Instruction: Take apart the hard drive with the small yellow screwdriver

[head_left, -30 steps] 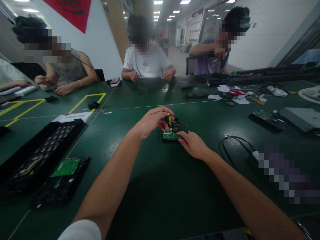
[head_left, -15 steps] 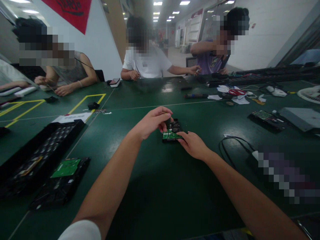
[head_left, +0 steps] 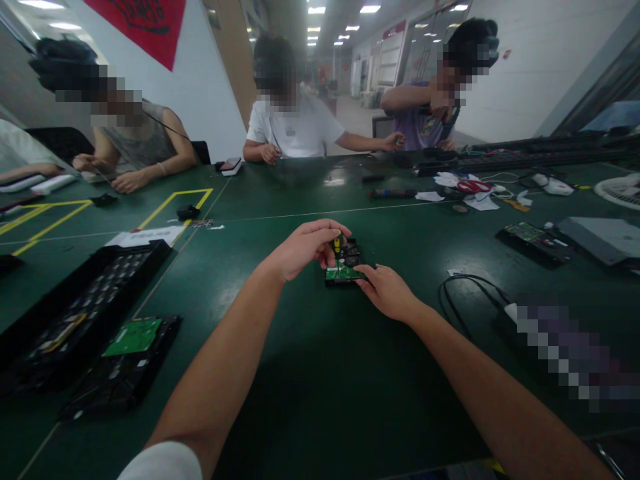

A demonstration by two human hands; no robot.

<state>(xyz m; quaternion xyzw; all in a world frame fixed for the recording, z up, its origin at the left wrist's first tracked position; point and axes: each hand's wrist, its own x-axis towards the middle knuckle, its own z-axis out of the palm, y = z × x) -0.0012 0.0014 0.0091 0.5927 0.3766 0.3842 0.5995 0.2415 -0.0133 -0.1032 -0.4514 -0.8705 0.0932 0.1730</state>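
At frame centre, the left hand [head_left: 303, 250] pinches a yellow-handled screwdriver [head_left: 338, 244] upright over the hard drive [head_left: 343, 265], whose near right corner lies under the right hand's [head_left: 387, 291] loosely extended fingertips [head_left: 361, 269].

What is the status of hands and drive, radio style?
Left hand pinching yellow-black screwdriver, tip down on hard drive. Right hand open, fingertips steadying its near edge. Black cable lies apart, to the right.
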